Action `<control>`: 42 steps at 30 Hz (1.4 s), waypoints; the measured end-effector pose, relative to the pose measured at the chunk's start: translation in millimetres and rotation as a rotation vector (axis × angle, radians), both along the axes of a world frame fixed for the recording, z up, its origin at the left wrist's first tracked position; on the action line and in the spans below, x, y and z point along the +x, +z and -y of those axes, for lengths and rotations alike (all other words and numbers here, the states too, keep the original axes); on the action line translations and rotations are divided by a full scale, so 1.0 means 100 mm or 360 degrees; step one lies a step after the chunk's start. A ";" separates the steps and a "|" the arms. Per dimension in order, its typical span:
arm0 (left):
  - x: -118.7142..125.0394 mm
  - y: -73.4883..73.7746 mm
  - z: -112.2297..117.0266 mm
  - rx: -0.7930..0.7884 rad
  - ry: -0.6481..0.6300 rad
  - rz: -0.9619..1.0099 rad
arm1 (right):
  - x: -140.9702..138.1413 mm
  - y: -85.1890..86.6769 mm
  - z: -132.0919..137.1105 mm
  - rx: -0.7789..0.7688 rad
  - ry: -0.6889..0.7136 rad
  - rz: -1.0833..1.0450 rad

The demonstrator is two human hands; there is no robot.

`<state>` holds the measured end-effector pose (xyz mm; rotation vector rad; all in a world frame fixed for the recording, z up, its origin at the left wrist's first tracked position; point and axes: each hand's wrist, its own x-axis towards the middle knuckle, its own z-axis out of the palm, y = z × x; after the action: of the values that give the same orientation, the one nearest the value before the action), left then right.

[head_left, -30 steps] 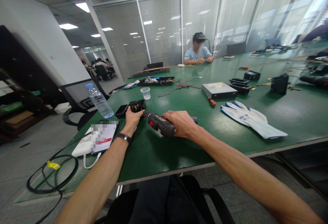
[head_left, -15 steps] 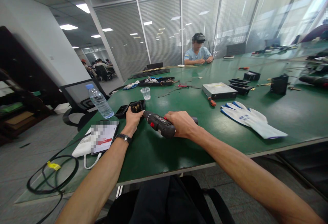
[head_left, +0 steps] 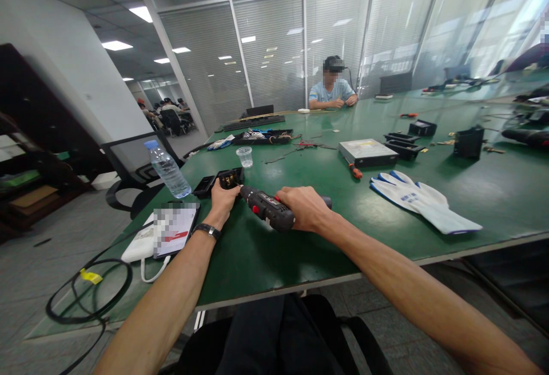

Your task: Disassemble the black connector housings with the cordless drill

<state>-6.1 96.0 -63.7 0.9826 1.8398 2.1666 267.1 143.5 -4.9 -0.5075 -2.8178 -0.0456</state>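
My left hand [head_left: 225, 199] grips a small black plastic housing [head_left: 234, 176] with brass-coloured metal parts inside, resting on the green table. In my right hand [head_left: 303, 206] is a black cordless screwdriver [head_left: 270, 208] with red buttons, fingers wrapped round its handle. Its tip points left and reaches the near side of the housing, by my left thumb; the exact contact point is too small to make out. Just left of the housing lies another black plastic piece [head_left: 203, 186]. A clear plastic cup [head_left: 244, 156] stands behind it.
A water bottle [head_left: 167, 169], a phone [head_left: 176, 229] and a coiled black cable [head_left: 88, 292] lie to the left. To the right are a white-and-blue glove [head_left: 422, 200], a silver disc drive [head_left: 368, 152] and an orange-handled tool [head_left: 355, 171]. A person [head_left: 332, 86] sits across the table [head_left: 257, 275].
Both hands, the screwdriver and the housing hold nearly the same place. Only a very slight shift of the whole view shows.
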 end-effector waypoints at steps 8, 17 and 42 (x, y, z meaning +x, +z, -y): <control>-0.02 -0.02 -0.01 0.0010 -0.0012 -0.0002 | 0.00 0.00 0.00 -0.0021 -0.0001 0.0024; -0.03 -0.02 -0.01 -0.0011 -0.0018 0.0010 | 0.00 0.00 0.00 -0.0031 -0.0001 0.0017; -0.08 -0.07 -0.04 0.0015 -0.0026 -0.0025 | 0.00 -0.04 -0.03 0.0018 0.0020 -0.0047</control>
<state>-14.3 99.9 -71.0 1.0162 1.8236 2.1660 267.2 146.6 -8.7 -0.4838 -2.7899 -0.0514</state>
